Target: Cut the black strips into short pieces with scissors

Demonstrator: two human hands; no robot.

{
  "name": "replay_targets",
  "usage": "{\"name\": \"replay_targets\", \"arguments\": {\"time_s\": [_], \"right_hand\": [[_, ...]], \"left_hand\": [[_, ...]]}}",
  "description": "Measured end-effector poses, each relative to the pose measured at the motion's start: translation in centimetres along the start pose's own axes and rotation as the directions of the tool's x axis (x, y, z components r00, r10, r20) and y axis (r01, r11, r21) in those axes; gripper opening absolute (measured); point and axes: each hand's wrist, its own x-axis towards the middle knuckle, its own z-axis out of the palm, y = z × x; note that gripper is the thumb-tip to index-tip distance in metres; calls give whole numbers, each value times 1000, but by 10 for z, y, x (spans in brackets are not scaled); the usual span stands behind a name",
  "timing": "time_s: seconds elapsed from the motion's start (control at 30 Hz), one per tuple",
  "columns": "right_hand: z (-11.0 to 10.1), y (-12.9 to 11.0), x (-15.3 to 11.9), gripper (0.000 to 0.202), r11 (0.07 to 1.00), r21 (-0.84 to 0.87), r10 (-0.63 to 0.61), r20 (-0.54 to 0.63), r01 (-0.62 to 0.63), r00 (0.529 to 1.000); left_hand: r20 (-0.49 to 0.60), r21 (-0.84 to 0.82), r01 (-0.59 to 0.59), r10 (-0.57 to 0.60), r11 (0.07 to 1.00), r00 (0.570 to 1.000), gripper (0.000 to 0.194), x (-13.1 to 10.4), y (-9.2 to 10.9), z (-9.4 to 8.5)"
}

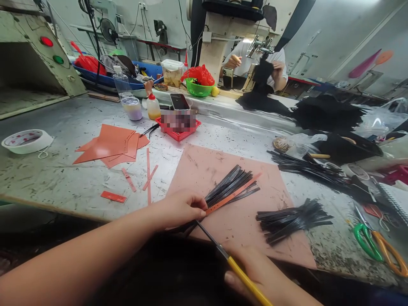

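My left hand (188,207) pinches the near end of an orange strip with small holes (225,199). The strip lies over a fanned bundle of thin black strips (228,182) on a pink mat (197,165). In my right hand (251,267) is a tool with a yellow handle (245,278) and a thin metal shaft, whose tip is beside my left fingertips. A second black bundle (293,219) rests across the mat's right edge.
Orange pieces (116,142) and small strips lie left of the mat. Scissors (379,246) are at the right edge. A red basket (178,131), bottle (153,108) and tape roll (27,140) stand farther back. Another person's hand (234,61) shows behind, by a sewing machine.
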Motion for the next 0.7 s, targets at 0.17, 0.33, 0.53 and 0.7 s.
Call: {"name": "replay_targets", "arguments": {"time_s": [0.17,0.33,0.53,0.7], "right_hand": [[0,3,-1,49,1000,-2,16,-3,-16,1000],[3,11,0,49,999,46,5,3,-5,1000],[2,15,-2,48,996,90,-13,-41,17,999],[8,18,0,47,995,104,11,-18,-9,1000]], "left_hand": [[4,-11,-18,18,1000,1000,13,0,1,1],[-8,-55,-2,1,999,1000,12,-2,-3,2],[82,-330,66,-41,942,996,26,-22,-25,2],[19,-351,157,-161,923,987,30,-41,-42,14]]}}
